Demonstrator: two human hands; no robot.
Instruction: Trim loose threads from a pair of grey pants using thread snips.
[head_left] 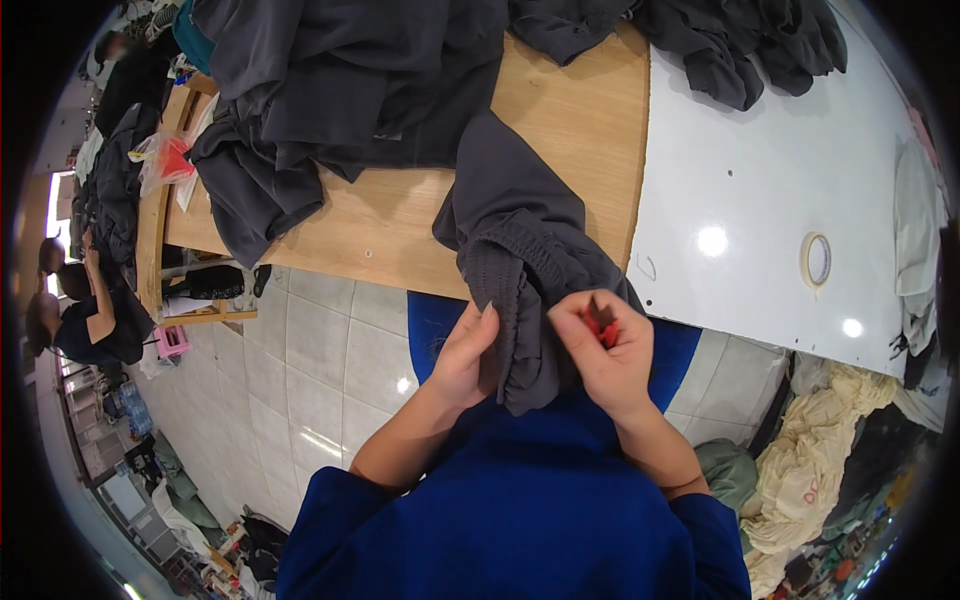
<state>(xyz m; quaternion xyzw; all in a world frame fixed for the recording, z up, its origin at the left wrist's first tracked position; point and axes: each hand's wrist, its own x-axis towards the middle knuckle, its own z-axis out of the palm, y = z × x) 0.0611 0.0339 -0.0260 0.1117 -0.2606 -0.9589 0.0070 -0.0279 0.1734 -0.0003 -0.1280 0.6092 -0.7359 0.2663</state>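
Note:
A dark grey garment (525, 300) with a gathered elastic waistband hangs over the table's front edge toward my body. My left hand (465, 350) grips the left side of the waistband, thumb on top and fingers hidden behind the cloth. At the right side of the same waistband, my right hand (610, 355) is closed, with thumb and forefinger pinched at the fabric's edge. Tucked in that palm are small red-handled snips (607, 332), mostly covered by the fingers. Whether the right fingertips also hold cloth or a thread is too small to tell.
A heap of dark grey garments (370, 80) covers the far left of the wooden table (400, 225). More grey pieces (720, 45) lie at the back of the white tabletop (740, 220), with a tape roll (817, 261). Cream cloth (815, 470) is piled below right. People sit at far left.

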